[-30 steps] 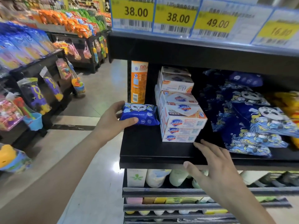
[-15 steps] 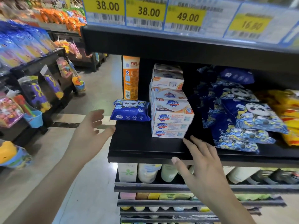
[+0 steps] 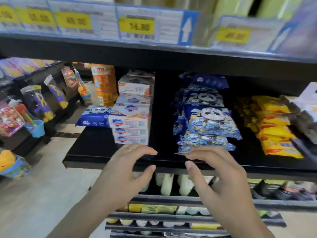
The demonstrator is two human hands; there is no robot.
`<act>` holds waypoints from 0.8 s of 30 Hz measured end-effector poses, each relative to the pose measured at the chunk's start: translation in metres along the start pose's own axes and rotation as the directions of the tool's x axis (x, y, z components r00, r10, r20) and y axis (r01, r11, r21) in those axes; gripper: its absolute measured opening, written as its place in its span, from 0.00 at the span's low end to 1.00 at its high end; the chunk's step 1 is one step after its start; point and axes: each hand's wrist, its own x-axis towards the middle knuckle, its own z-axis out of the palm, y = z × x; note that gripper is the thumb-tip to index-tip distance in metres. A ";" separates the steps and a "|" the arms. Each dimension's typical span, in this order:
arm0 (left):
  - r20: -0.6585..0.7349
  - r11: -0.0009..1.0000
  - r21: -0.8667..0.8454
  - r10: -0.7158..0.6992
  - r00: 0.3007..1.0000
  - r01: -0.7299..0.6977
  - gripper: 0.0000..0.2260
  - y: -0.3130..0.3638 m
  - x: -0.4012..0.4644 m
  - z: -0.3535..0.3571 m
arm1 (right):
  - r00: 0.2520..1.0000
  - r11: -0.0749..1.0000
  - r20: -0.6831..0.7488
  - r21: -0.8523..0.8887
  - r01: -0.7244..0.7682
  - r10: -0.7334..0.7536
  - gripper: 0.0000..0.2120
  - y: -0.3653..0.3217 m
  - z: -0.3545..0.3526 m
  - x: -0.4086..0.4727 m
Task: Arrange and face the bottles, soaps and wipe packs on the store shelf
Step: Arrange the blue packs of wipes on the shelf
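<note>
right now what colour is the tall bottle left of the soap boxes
Orange with a white label area, the tall bottle shows best in the head view.

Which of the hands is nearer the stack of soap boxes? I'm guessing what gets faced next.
Left. The left hand hovers just below the stack of soap boxes, at the shelf edge; the right hand is off to its right, under the panda wipe packs.

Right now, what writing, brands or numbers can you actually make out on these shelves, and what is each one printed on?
"立白": red characters at the top of the orange bottle.
"14.": start of a price on the middle yellow price tag; the later digits are blurred.
Soap boxes: a blue and red shield logo shows, but its wording is too blurred to read.
Other price tags and the blue panda wipe packs: print too blurred or small to read.
</note>
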 end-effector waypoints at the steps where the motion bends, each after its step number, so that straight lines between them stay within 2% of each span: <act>1: 0.013 1.000 0.022 -0.003 1.000 0.003 0.15 0.002 0.003 0.013 | 0.999 1.000 -0.033 0.000 0.022 -0.022 0.07 0.006 -0.011 0.000; 4: 0.030 0.975 0.221 -0.018 0.999 0.011 0.20 0.000 0.004 0.043 | 0.984 0.990 -0.130 -0.087 0.109 -0.120 0.09 0.022 -0.039 0.003; 6: 0.018 0.953 0.300 -0.037 0.999 0.030 0.21 -0.002 0.003 0.052 | 0.972 0.978 -0.177 -0.166 0.124 -0.153 0.13 0.031 -0.055 0.010; 9: -0.019 0.950 0.306 -0.059 0.998 0.062 0.21 -0.001 -0.001 0.056 | 0.985 0.972 -0.129 -0.222 0.082 -0.113 0.20 0.041 -0.070 0.029; 12: -0.045 0.957 0.276 -0.084 0.995 0.093 0.21 0.002 -0.001 0.057 | 0.999 0.976 0.020 -0.214 0.034 -0.030 0.26 0.051 -0.073 0.050; 15: -0.055 0.957 0.267 -0.103 0.993 0.114 0.21 0.006 -0.001 0.057 | 0.990 0.985 0.141 -0.174 0.014 0.010 0.27 0.060 -0.068 0.065; 19: -0.016 0.950 0.284 -0.131 0.991 0.131 0.21 0.008 0.000 0.054 | 0.997 0.994 0.057 -0.095 0.056 -0.050 0.25 0.070 -0.061 0.070; 24: 0.127 0.948 0.275 -0.202 0.971 0.161 0.27 0.029 0.006 0.032 | 0.987 0.986 -0.043 -0.059 0.154 -0.156 0.24 0.069 -0.060 0.066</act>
